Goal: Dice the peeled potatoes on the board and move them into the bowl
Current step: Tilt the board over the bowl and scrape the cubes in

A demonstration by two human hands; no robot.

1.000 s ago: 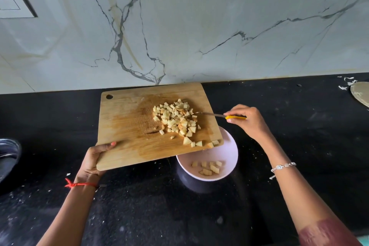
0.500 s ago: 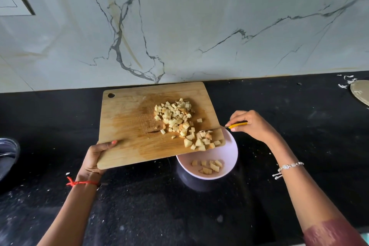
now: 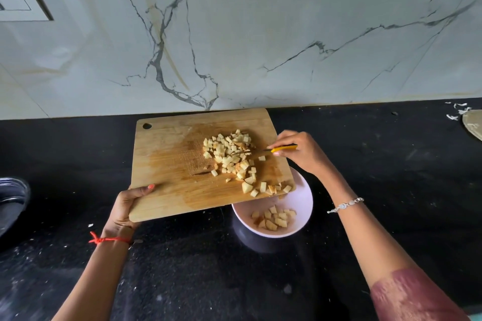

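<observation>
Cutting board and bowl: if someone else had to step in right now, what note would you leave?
Left hand holds the cutting board by its near-left corner, lifted, its near-right corner over the pink bowl.
Right hand holds the yellow-handled knife, blade at the potato pile.
Done: dicing; a few cubes lie in the bowl.
Left: scrape the pile and the edge cubes into the bowl.

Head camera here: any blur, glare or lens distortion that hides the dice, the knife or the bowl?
Head view: soft even light, no glare on the board; dice and bowl sharp; the knife has a thin blade, faint against the pile, and a clear yellow handle; the wide angle slightly bows the back edge of the counter, whose gloss dimly mirrors the bowl; lower left corner smeared.
</observation>
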